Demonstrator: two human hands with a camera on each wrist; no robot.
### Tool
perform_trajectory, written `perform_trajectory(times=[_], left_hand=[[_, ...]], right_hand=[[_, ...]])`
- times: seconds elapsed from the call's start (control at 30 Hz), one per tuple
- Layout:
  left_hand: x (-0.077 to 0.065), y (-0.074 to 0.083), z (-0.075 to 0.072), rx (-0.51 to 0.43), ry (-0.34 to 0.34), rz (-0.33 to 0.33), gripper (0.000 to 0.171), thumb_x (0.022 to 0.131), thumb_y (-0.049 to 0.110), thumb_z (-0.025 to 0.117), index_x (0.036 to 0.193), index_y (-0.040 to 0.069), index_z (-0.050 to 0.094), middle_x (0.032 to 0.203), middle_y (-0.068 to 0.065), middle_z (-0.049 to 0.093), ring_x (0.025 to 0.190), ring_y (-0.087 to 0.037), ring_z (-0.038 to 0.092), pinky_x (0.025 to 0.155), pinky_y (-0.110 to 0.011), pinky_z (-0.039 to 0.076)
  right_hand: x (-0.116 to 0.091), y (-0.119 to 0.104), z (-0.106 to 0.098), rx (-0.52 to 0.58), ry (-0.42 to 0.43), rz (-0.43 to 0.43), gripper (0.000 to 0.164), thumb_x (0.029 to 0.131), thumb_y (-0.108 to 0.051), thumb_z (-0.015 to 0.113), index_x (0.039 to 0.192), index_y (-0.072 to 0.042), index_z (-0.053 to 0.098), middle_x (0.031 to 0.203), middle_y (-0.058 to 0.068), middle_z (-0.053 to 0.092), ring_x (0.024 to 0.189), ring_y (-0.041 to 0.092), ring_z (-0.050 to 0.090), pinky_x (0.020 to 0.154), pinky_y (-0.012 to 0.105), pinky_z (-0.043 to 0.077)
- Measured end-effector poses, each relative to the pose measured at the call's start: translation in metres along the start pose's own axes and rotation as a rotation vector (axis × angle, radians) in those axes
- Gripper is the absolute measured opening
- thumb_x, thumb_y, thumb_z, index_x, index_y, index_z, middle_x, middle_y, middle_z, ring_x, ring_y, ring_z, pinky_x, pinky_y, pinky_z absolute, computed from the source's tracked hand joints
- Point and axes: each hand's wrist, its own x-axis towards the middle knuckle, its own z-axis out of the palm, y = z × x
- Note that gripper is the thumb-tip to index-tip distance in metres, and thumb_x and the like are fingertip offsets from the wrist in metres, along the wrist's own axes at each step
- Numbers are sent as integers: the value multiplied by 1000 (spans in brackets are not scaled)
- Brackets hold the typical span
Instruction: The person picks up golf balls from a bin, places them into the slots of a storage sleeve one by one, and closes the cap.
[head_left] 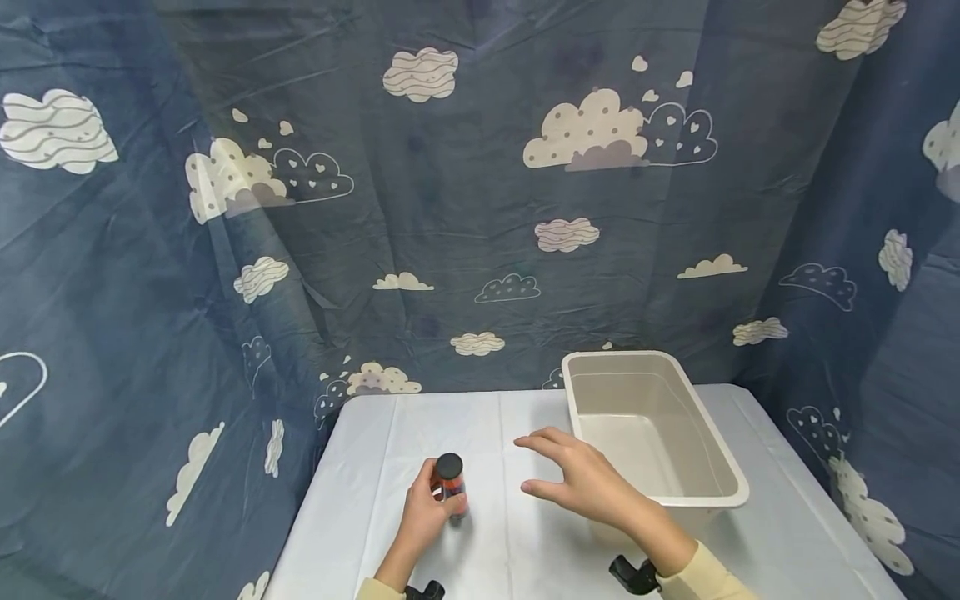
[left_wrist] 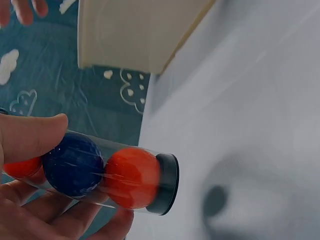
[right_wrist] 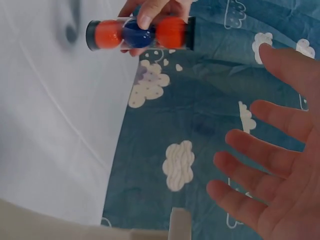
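Note:
A clear tube (head_left: 452, 482) with black end caps is held upright by my left hand (head_left: 422, 518). Two orange-red balls and a dark blue ball (left_wrist: 73, 164) between them fill it. My thumb lies on one side of the tube and the fingers curl round the other. In the left wrist view, its lower cap (left_wrist: 167, 184) hangs off the tabletop, apart from its shadow. My right hand (head_left: 588, 477) hovers to the right of the tube, fingers spread, touching nothing. The right wrist view also shows the tube (right_wrist: 137, 35) beyond those spread fingers.
A beige plastic bin (head_left: 723, 454) stands on the right side of the table, behind and beside my right hand; its visible inside holds nothing. A white cloth (head_left: 390, 433) covers the table. Dark blue cloud-patterned curtains (head_left: 465, 200) surround the back and sides.

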Motion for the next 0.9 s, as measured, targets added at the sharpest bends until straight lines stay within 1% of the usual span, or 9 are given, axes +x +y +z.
perform_trajectory(times=[0.1,0.17,0.3,0.43,0.5,0.7,0.8,0.9], left_hand=[[3,-10,-2,10,15,-13,52,72,1,83,117,13,58,114,-10,68,113,-38,62,88,-53,52],[4,-17,-3,19,22,-16,51,72,1,83,116,12,58,115,-12,68,113,-41,62,88,-55,52],[2,-33,-1,34,19,-21,52,72,1,83,116,9,57,115,-17,69,113,-44,62,89,-59,51],[0,-42,0,25,17,-43,54,72,1,84,117,8,55,117,-18,68,115,-45,61,92,-59,50],[1,-41,-2,13,16,-54,54,73,2,84,118,8,55,117,-18,68,115,-44,61,93,-58,50],[2,-37,-6,30,5,-63,57,72,4,86,119,10,56,116,-14,69,114,-40,62,91,-55,51],[0,-35,-7,29,-2,-60,62,74,11,88,126,13,56,119,-11,67,118,-38,60,94,-56,50],[-3,-28,-8,22,12,-29,69,77,22,88,136,16,53,129,-12,64,126,-39,55,98,-58,46]], right_hand=[[-3,2,-1,-2,10,1,55,85,-40,80,135,-25,63,129,-12,58,116,11,59,91,42,52],[-5,3,0,-9,15,3,55,85,-41,80,135,-25,63,129,-12,58,115,11,59,91,41,52],[-9,7,2,-19,25,4,56,85,-42,80,135,-25,63,129,-12,58,115,11,60,91,42,52],[-11,8,4,-31,33,-4,56,85,-43,80,135,-24,63,129,-11,59,115,11,60,91,41,52],[-10,9,4,-38,40,-10,56,85,-42,80,135,-23,63,129,-11,59,115,11,59,91,41,52],[-8,9,2,-64,58,-20,57,84,-41,82,135,-23,63,128,-8,60,115,13,60,90,42,52],[-7,9,1,-80,59,-20,57,84,-42,82,135,-24,63,128,-7,60,115,14,59,90,42,52],[-7,9,-1,-87,59,-12,58,84,-43,81,135,-24,63,129,-6,60,117,16,59,91,43,52]])
